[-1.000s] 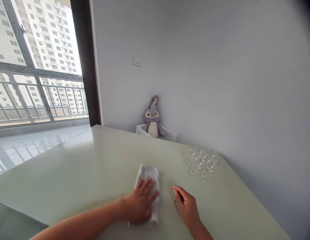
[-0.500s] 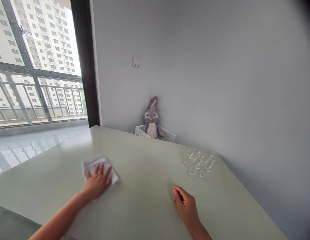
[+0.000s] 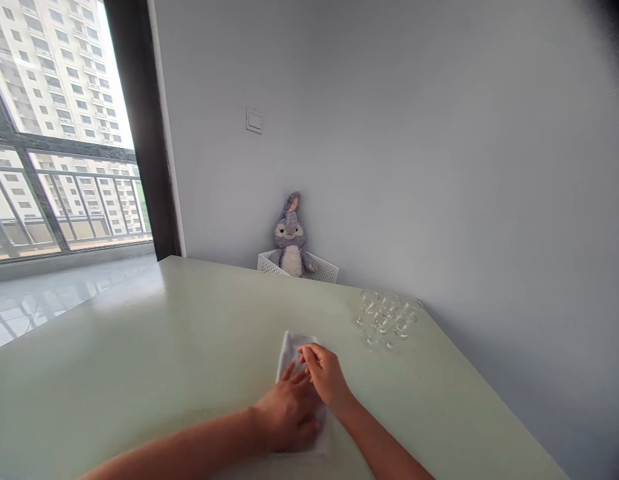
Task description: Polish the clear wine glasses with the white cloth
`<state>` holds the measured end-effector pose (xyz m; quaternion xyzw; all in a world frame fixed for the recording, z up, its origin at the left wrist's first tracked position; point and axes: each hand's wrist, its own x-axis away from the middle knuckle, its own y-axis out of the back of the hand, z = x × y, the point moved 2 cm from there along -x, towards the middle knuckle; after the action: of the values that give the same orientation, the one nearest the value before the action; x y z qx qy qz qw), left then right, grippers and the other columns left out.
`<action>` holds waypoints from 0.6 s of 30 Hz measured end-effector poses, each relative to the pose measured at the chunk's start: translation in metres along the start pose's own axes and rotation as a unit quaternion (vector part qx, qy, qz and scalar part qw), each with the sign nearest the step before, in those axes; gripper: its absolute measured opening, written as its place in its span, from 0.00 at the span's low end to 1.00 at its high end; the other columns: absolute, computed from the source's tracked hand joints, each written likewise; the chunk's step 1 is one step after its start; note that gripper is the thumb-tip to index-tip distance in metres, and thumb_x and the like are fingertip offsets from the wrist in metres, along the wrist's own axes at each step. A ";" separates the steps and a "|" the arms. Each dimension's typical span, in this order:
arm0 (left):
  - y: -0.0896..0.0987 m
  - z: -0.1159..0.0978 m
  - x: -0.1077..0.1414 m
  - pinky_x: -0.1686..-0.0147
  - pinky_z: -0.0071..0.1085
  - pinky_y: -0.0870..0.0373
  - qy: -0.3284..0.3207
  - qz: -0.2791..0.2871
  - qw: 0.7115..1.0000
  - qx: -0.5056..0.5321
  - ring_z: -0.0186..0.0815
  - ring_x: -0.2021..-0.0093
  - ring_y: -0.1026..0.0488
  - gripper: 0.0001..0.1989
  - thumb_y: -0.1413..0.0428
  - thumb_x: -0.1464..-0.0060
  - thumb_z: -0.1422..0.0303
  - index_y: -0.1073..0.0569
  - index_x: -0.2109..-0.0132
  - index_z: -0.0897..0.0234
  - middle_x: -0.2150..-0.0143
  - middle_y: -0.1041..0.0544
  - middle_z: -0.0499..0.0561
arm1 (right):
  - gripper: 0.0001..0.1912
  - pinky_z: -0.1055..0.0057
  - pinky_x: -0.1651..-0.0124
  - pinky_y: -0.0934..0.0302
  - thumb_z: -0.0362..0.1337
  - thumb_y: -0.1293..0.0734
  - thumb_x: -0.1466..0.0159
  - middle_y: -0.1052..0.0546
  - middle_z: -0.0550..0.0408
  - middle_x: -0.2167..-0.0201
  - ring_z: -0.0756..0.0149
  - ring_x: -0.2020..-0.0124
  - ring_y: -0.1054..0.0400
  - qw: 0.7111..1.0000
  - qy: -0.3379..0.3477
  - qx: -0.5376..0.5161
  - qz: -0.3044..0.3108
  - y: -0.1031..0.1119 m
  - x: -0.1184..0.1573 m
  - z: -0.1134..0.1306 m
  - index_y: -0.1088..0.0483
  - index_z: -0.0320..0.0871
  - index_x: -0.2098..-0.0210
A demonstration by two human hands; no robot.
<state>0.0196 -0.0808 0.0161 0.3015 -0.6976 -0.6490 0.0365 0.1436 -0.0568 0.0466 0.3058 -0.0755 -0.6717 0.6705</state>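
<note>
The cloth (image 3: 289,347) is white, the table (image 3: 209,340) greenish.

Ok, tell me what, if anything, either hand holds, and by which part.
Nothing is visibly gripped: the left hand lies over the nearer part of the white cloth; the right hand is loosely curled, no object showing.

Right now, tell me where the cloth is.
In the head view, the white cloth lies on the table at lower centre, under the left hand and to the left of the glasses.
</note>
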 end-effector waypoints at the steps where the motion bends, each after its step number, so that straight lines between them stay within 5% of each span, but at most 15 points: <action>1: 0.001 -0.013 -0.004 0.50 0.43 0.44 -0.044 -0.050 0.998 0.016 0.43 0.51 0.35 0.16 0.49 0.49 0.63 0.32 0.53 0.58 0.53 0.29 0.55 | 0.19 0.73 0.71 0.40 0.42 0.48 0.35 0.26 0.54 0.75 0.67 0.75 0.33 0.999 -0.006 0.038 0.012 -0.005 -0.003 -0.003 0.30 0.42 0.69; 5: 0.009 -0.036 -0.004 0.69 0.33 0.41 -0.165 -0.192 0.967 0.038 0.32 0.74 0.36 0.05 0.51 0.49 0.71 0.31 0.65 0.62 0.76 0.30 0.48 | 0.15 0.69 0.64 0.40 0.37 0.46 0.37 0.28 0.51 0.71 0.63 0.67 0.34 0.975 0.009 0.222 0.019 -0.014 -0.002 -0.025 0.31 0.42 0.73; 8: 0.017 -0.029 -0.002 0.73 0.31 0.43 -0.119 -0.252 0.958 0.073 0.32 0.75 0.38 0.06 0.53 0.50 0.74 0.32 0.65 0.62 0.78 0.31 0.49 | 0.11 0.65 0.55 0.42 0.37 0.42 0.39 0.29 0.49 0.62 0.60 0.59 0.36 0.954 0.061 0.292 0.015 -0.012 -0.006 -0.039 0.31 0.42 0.62; 11: 0.021 -0.019 -0.005 0.73 0.31 0.43 -0.073 -0.273 0.952 0.117 0.33 0.75 0.37 0.07 0.55 0.49 0.74 0.33 0.66 0.62 0.77 0.31 0.50 | 0.19 0.63 0.45 0.49 0.38 0.43 0.38 0.32 0.47 0.51 0.58 0.49 0.41 0.943 0.089 0.315 0.053 -0.006 -0.028 -0.058 0.35 0.40 0.50; 15: 0.011 -0.008 -0.009 0.73 0.30 0.42 -0.074 -0.272 0.950 0.137 0.31 0.76 0.36 0.07 0.54 0.46 0.73 0.33 0.67 0.61 0.78 0.30 0.49 | 0.24 0.67 0.39 0.60 0.41 0.47 0.36 0.41 0.51 0.41 0.62 0.39 0.53 0.923 0.022 0.366 0.118 0.005 -0.083 -0.092 0.42 0.39 0.43; 18: -0.011 0.005 -0.012 0.77 0.28 0.44 -0.055 -0.314 0.939 0.133 0.29 0.80 0.39 0.11 0.56 0.42 0.70 0.34 0.72 0.61 0.83 0.33 0.48 | 0.25 0.62 0.40 0.61 0.43 0.49 0.35 0.43 0.51 0.40 0.58 0.38 0.55 0.912 -0.044 0.396 0.103 0.014 -0.126 -0.113 0.43 0.41 0.42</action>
<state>0.0312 -0.0711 0.0089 0.4707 -0.6482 -0.5447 -0.2481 0.2029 0.0961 0.0021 0.5069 -0.3955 -0.5269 0.5559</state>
